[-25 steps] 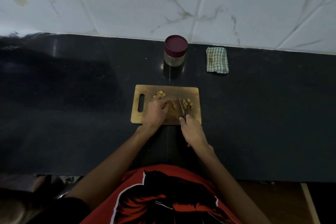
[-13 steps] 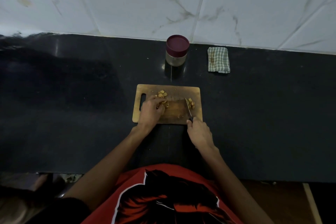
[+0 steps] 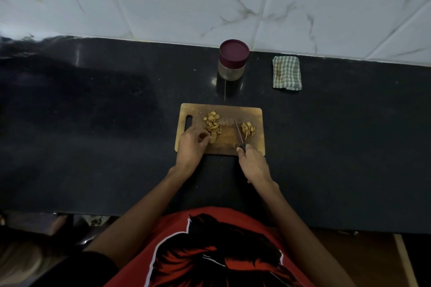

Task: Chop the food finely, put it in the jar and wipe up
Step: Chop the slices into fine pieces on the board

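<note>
I see wooden cutting board (image 3: pixel 224 144) on black countertop (image 3: pixel 93 123). My left hand (image 3: pixel 192 144) rests on board's left part, fingertips pinching piece at near edge of larger pile of sliced food (image 3: pixel 212 122). My right hand (image 3: pixel 253 163) grips knife (image 3: pixel 239 134) handle, blade lying between larger pile and smaller pile (image 3: pixel 247 130). Lidded jar (image 3: pixel 232 59) stands behind board; folded checked cloth (image 3: pixel 286 72) lies right of jar, apart.

Two piles of pale yellow-brown sliced food pieces (image 3: pixel 212 123) lie on the wooden cutting board (image 3: pixel 247 112), apart. Beyond the board stands an upright clear jar with a maroon lid (image 3: pixel 233 59), closed; a folded green-checked cloth (image 3: pixel 286 72) lies flat beside it.
</note>
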